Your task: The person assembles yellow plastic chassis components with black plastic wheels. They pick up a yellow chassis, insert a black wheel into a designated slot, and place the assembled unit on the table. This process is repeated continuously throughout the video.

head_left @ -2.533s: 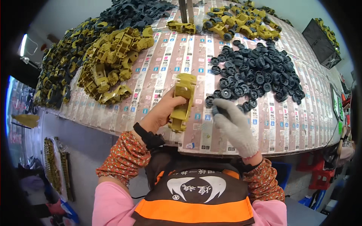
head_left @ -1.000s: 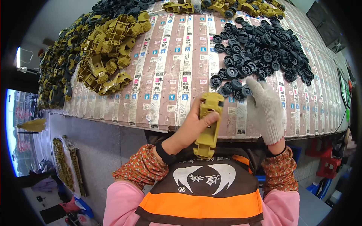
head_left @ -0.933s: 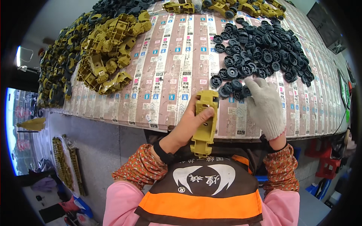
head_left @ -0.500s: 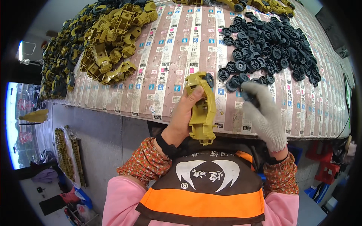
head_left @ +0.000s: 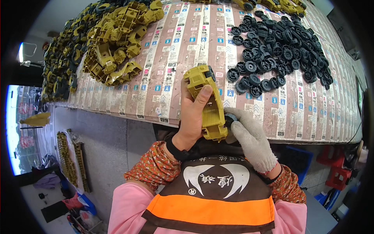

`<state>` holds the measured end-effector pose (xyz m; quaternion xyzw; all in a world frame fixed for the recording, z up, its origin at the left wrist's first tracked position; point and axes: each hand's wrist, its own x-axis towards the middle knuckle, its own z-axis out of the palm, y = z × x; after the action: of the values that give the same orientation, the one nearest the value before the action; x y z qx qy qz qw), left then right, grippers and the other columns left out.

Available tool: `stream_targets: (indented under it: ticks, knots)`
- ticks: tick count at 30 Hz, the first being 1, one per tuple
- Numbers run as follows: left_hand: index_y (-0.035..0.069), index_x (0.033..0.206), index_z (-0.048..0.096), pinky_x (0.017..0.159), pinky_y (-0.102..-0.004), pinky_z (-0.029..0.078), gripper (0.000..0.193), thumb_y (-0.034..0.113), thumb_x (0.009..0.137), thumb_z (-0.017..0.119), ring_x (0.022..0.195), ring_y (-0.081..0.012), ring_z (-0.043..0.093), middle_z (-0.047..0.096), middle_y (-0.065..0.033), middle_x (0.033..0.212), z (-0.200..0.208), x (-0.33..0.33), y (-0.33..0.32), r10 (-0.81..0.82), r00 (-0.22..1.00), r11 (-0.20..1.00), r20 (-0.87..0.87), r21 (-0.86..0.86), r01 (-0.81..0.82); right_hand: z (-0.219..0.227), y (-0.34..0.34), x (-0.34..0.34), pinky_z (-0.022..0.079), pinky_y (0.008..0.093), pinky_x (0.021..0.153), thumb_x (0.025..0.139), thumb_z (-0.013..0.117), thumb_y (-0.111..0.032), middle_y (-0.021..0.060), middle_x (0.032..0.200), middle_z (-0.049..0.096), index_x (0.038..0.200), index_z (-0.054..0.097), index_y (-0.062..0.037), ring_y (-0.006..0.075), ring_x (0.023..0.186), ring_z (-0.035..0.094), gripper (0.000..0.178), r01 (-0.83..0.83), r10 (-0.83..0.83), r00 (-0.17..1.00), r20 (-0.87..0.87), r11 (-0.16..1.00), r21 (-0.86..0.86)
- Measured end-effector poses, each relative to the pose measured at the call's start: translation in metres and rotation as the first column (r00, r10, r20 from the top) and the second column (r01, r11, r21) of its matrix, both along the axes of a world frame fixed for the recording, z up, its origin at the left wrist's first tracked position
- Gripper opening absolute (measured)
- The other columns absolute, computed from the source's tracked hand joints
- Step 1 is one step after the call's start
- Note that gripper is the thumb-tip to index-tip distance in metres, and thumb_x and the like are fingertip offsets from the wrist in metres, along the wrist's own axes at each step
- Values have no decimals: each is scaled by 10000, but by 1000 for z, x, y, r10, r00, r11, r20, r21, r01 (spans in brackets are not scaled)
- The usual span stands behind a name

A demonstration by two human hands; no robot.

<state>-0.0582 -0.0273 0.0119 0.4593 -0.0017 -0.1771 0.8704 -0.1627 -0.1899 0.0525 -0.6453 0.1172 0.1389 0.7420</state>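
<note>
Bare left hand (head_left: 194, 110) clasps a hollow, mustard-yellow plastic toy-car body (head_left: 212, 114), its long axis slanting away from the wearer; at the body's near right corner, the white-knit-gloved right hand (head_left: 250, 138) pinches a round black plastic wheel (head_left: 230, 118); wheel-to-body contact unclear.

A pink-and-white striped table (head_left: 167, 58) bears yellow plastic car bodies (head_left: 113, 39) left of the left hand (head_left: 193, 113), round black plastic wheels (head_left: 282, 50) beyond right.

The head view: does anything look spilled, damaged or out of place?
Nothing stands out. The yellow plastic car body in the bare left hand shows no visible break, and the loose black plastic wheels at right lie in a heap on the striped table.
</note>
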Motion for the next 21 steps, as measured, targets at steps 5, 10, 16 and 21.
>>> stream_targets:
  ticks: [5,10,16,21]
  knots:
    - [131,1436,454,864,-300,612,460,169,1056,711,1024,-113,675,641,-18,1189,2,-3,-2,30,996,1000,79,-3,-30,-1,4,0,557,311,890,1100,481,-123,127,1240,648,1443,574,25,160,1072,649,385,27,-16,997,73,988,-153]
    - [128,1447,448,873,-305,603,486,174,1049,723,1033,-117,669,642,-22,1201,5,-5,-2,10,996,1000,84,5,-11,-15,3,1,556,321,907,1096,482,-111,147,1195,674,1421,592,36,200,1048,670,373,79,-57,991,119,978,-191]
    - [122,1467,422,957,-309,563,548,138,1028,749,1100,-125,642,622,-34,1257,-2,-7,-5,80,979,994,186,65,-93,-14,6,-2,551,373,935,1074,503,-88,183,1162,689,1418,585,56,246,1012,694,382,82,-9,976,219,942,-326]
    - [99,1518,376,1035,-326,530,653,75,996,768,1205,-154,617,587,-62,1358,-2,-10,-7,95,958,992,270,54,-113,-23,9,-10,573,452,868,980,540,15,306,1135,691,1430,560,82,434,980,719,456,107,136,908,397,841,-531]
